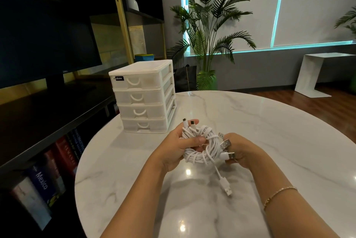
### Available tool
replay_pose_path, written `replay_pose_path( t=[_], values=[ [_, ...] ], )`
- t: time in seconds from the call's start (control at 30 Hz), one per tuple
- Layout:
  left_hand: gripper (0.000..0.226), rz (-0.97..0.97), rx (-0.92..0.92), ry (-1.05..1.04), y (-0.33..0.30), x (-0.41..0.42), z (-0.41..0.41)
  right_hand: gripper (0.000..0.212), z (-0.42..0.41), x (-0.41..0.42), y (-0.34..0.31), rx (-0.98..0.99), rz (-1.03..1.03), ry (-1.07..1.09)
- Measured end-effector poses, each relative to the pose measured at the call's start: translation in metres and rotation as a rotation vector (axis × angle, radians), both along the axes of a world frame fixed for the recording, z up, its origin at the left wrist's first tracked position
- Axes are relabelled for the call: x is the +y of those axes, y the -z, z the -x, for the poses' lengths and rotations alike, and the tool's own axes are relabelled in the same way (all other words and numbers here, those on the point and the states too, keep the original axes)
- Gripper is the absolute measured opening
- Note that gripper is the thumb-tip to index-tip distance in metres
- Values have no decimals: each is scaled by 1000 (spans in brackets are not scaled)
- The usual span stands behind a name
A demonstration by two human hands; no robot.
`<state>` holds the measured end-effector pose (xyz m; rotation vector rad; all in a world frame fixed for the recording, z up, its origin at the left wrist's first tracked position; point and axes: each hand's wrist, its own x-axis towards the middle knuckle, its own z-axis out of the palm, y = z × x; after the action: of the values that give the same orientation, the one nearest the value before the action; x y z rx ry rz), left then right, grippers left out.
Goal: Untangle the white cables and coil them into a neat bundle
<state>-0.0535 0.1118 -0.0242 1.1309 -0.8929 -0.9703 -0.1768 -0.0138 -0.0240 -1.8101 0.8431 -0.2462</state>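
Over the marble table, we are clutching the white cables in left hand and right hand; the dangling plug is probably risking snagging and unravelling the coil.

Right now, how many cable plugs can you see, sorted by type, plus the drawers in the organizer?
Small plugs by the left hand: 2
USB-A plugs by the right hand: 3
USB-A plug hanging below the cable bundle: 1
Organizer drawers: 4
Total: 10
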Motion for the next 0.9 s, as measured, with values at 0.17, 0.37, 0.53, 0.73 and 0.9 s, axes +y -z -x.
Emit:
replay_pose_path(
  t=[0.17,0.37,0.53,0.73,0.9],
  values=[
    [29,53,-99,-153,3,-3,-1,32,-3,-5,2,-169,18,208],
    [39,90,-161,-383,8,-9,-1,14,-5,9,-17,-527,371,311],
    [38,110,-57,-540,8,-14,-5,10,-17,38,-19,-204,691,-22],
    [39,30,65,-524,12,-20,-1,27,-41,53,-6,195,757,14],
    [28,54,187,-414,9,-19,2,27,-36,43,-5,-13,497,-3]
  ],
)
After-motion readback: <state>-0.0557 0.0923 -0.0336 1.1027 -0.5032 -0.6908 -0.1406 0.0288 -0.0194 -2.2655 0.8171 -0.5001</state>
